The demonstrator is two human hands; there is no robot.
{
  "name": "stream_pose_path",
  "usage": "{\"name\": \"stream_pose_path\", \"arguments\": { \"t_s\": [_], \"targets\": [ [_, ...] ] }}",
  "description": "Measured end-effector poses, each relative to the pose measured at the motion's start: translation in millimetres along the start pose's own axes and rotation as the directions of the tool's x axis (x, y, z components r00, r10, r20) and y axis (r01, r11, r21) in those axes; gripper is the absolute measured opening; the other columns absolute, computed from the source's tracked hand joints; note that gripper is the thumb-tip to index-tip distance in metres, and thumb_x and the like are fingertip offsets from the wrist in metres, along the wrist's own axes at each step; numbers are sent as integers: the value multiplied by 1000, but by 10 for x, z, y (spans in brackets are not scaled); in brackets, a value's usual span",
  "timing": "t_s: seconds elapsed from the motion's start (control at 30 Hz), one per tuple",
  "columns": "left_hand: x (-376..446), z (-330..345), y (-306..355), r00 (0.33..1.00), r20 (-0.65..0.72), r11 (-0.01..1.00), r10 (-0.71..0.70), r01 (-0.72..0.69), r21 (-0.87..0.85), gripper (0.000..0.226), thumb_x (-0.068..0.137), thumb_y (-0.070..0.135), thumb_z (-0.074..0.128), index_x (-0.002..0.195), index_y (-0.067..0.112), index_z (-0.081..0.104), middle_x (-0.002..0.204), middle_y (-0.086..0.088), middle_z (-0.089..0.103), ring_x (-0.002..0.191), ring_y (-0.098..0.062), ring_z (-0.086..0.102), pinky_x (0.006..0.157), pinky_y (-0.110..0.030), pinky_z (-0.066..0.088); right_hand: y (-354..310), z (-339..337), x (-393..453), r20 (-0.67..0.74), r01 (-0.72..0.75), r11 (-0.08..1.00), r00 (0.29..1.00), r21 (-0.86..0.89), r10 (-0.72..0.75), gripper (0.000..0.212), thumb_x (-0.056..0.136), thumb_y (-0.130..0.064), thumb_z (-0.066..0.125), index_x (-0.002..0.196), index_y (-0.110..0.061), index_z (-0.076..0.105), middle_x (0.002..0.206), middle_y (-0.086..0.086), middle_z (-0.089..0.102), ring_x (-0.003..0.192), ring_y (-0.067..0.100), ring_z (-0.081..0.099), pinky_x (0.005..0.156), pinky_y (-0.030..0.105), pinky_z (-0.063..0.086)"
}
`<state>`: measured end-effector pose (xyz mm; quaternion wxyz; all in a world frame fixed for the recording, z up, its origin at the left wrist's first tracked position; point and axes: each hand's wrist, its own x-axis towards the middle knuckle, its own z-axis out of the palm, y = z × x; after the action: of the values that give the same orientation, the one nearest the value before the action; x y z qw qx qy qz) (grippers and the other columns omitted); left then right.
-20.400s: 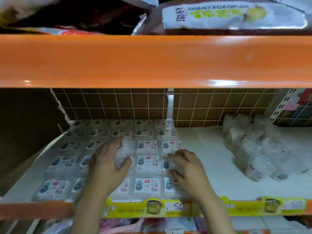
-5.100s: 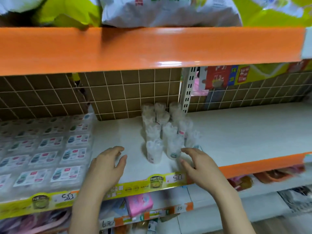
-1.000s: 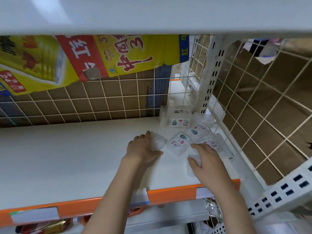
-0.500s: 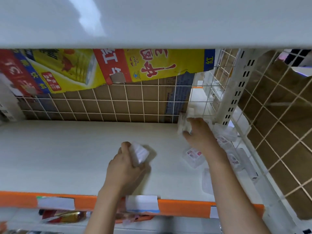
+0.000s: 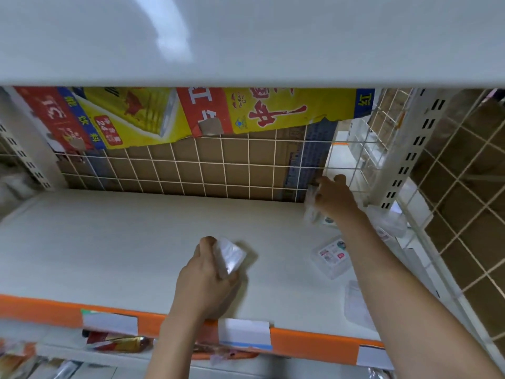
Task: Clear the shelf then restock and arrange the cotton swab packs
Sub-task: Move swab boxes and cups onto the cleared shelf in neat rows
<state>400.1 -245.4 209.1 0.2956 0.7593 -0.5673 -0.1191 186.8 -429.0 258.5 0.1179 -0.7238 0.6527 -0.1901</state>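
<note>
The white shelf (image 5: pixel 114 236) lies mostly bare; the left hand (image 5: pixel 207 280) grips one cotton swab pack (image 5: pixel 229 255) near the front. The right hand (image 5: pixel 332 196) curls round a far-right stack (image 5: pixel 311 212), which wants a firm, level lift so none slips onto the loose packs (image 5: pixel 332 257) beside it.

On the white shelf board (image 5: pixel 123 242), you have one clear plastic cotton swab pack (image 5: pixel 229 257) tilted in your left hand (image 5: pixel 203 280) near the front edge. A second clear pack (image 5: pixel 311 207) stands at the back right corner, and a labelled pack (image 5: pixel 332 257) lies flat just in front of it.
</note>
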Motion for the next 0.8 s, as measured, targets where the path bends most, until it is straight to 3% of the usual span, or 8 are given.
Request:
{"name": "stream_pose_path", "arguments": {
  "t_s": [0.1, 0.27, 0.57, 0.7, 0.8],
  "targets": [
    [13, 3, 43, 1000, -1, 1000, 13, -13, -15, 55, 78, 46, 65, 115, 25, 30, 116, 1, 54, 93, -27, 56, 67, -30, 38, 6, -47, -35, -27, -9, 999, 1000, 37, 10, 42, 91, -8, 52, 132, -11, 45, 129, 18, 36, 111, 35, 52, 91, 29, 40],
    [28, -15, 68, 998, -15, 997, 62, -62, -37, 53, 79, 42, 65, 116, 24, 31, 118, -1, 54, 97, -28, 56, 68, -30, 37, -18, -178, -144, -123, 19, 997, 992, 77, -9, 39, 91, -6, 48, 130, -10, 48, 128, 17, 47, 119, 32, 46, 94, 31, 37],
    [35, -179, -86, 996, -74, 997, 57, -61, -43, 58, 77, 38, 70, 119, 18, 37, 118, -5, 56, 99, -33, 57, 66, -31, 36, -255, -181, -659, -314, 214, 951, 939, 222, -138, 53, 85, 4, 50, 136, -6, 42, 127, 17, 42, 113, 31, 48, 86, 20, 32],
    [40, -331, -292, 991, -112, 996, 74, -79, -43, 58, 73, 32, 73, 117, 15, 39, 112, -7, 58, 97, -35, 57, 66, -32, 39, -498, -20, -939, -275, 219, 926, 952, 309, -134, 59, 89, 1, 50, 144, -7, 29, 132, 16, 35, 121, 27, 39, 87, 7, 20],
    [63, -489, -531, 983, -122, 990, 135, -140, -29, 66, 61, 47, 61, 114, 13, 39, 102, -9, 58, 88, -36, 57, 62, -32, 37, -775, 161, -1121, -177, 186, 894, 977, 408, -122, 60, 94, -3, 46, 148, -12, 21, 139, 13, 25, 124, 22, 34, 88, 4, 17]
  ]
}}
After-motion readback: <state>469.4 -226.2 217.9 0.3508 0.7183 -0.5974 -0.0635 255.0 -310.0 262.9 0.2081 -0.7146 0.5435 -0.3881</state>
